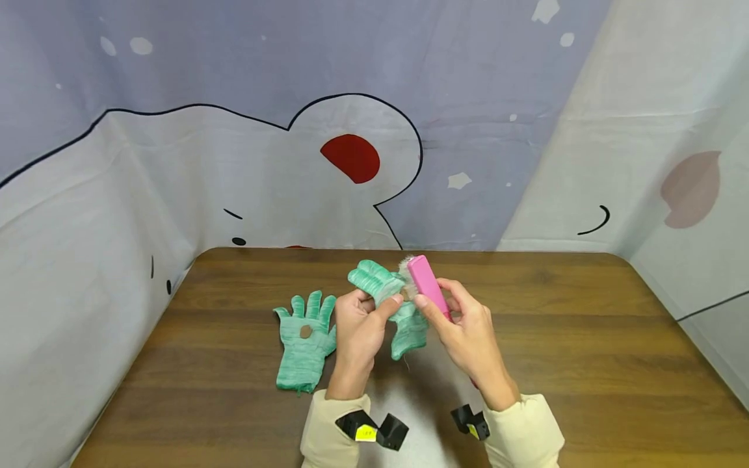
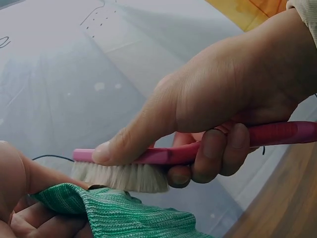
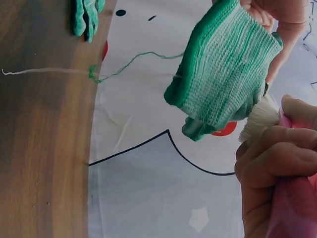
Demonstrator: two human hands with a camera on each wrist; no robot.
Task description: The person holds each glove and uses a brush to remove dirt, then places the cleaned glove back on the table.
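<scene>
Between hands (image 1: 357,331) (image 1: 473,331), green glove (image 1: 409,329), brush (image 1: 428,286) touching

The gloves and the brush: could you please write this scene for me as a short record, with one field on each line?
Left hand: the left hand holds a green glove
Right hand: the right hand grips a pink brush
Contact: pale bristles appear to touch the held glove beside its brown patch
Second glove: another green glove lies on the table, fingers pointing away from the person, brown spot facing up
Surface: brown wood-grain table
Background: patterned cloth
</scene>
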